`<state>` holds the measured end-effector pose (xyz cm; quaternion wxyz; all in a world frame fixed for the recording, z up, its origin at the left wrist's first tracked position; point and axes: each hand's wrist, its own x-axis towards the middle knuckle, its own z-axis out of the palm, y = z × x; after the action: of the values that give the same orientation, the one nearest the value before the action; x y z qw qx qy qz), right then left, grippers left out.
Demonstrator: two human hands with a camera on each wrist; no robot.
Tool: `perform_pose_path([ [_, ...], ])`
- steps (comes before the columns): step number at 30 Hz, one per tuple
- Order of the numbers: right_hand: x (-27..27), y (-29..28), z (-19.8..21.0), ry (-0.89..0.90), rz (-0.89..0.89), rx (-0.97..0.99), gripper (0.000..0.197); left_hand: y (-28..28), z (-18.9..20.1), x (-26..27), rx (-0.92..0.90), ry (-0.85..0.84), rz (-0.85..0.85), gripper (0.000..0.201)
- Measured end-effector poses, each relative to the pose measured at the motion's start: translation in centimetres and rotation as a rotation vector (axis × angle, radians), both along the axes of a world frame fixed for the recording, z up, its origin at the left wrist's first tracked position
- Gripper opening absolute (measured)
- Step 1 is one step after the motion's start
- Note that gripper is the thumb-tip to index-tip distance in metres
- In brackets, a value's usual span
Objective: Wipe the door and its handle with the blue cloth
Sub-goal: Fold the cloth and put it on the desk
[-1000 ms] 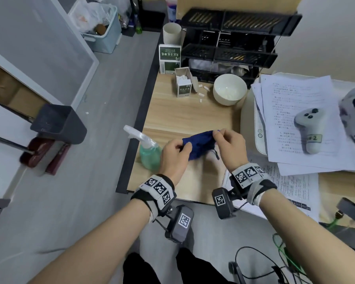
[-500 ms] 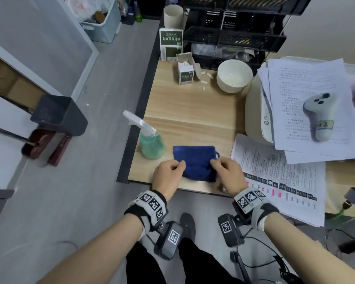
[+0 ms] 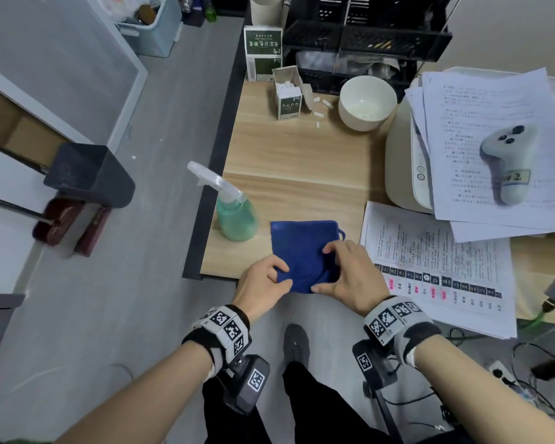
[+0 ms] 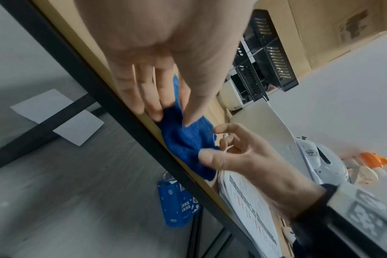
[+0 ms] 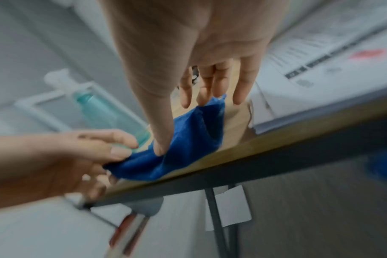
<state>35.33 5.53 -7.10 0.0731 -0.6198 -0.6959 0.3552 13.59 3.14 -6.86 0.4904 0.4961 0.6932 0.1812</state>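
Note:
The blue cloth (image 3: 298, 248) lies on the wooden table (image 3: 295, 161) at its front edge, slightly rumpled near me. My left hand (image 3: 281, 277) pinches its near left corner between thumb and fingers, as the left wrist view shows for the left hand (image 4: 172, 115). My right hand (image 3: 321, 270) spans the cloth's near right part, thumb on the near edge and fingertips on top, with a fold bunched between them; the cloth (image 5: 188, 139) bulges there. A frosted panel (image 3: 61, 59) in a white frame stands far left; no handle shows.
A green spray bottle (image 3: 236, 216) stands just left of the cloth. Printed sheets (image 3: 436, 267) lie to its right, beside a printer (image 3: 404, 161) with papers and a white controller (image 3: 507, 165). A bowl (image 3: 366, 104), small boxes and black trays sit at the back.
The cloth went from held up between both hands to lying flat on the table. My right hand has since slid onto its top and bunched it; the left keeps the near left corner.

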Motion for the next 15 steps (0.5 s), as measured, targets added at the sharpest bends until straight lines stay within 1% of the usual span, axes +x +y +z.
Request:
perform_pose_path([
  [2,-0.1,-0.3,0.1,-0.215,0.217,0.101,0.071,0.0,-0.2,-0.3,-0.053,-0.008,-0.087,0.023],
  [4,-0.1,-0.6,-0.5,-0.318,0.334,0.126,0.066,-0.1,-0.3,-0.5,-0.077,0.033,-0.182,0.033],
  [6,0.0,-0.6,-0.9,-0.331,0.347,0.141,0.053,-0.1,-0.3,-0.5,-0.029,0.172,-0.315,0.041],
  [8,0.0,-0.1,-0.4,-0.289,0.338,0.144,0.035,-0.1,0.0,-0.4,0.043,0.315,-0.446,0.046],
  [9,0.0,0.2,0.0,-0.258,0.342,0.128,0.026,0.1,0.2,-0.4,0.069,0.351,-0.483,0.046],
  [10,0.1,0.6,0.5,-0.221,0.349,0.092,0.021,0.3,0.4,-0.5,0.080,0.370,-0.496,0.043],
  [12,0.4,1.5,1.5,-0.142,0.342,0.009,0.017,0.9,1.0,-0.5,0.089,0.366,-0.449,0.030],
  [14,0.8,2.4,2.5,-0.071,0.278,-0.062,0.016,1.9,1.6,-0.5,0.077,0.322,-0.319,0.018],
  [15,1.0,2.9,2.7,-0.048,0.232,-0.071,0.017,2.6,2.0,-0.6,0.078,0.290,-0.236,0.015],
])
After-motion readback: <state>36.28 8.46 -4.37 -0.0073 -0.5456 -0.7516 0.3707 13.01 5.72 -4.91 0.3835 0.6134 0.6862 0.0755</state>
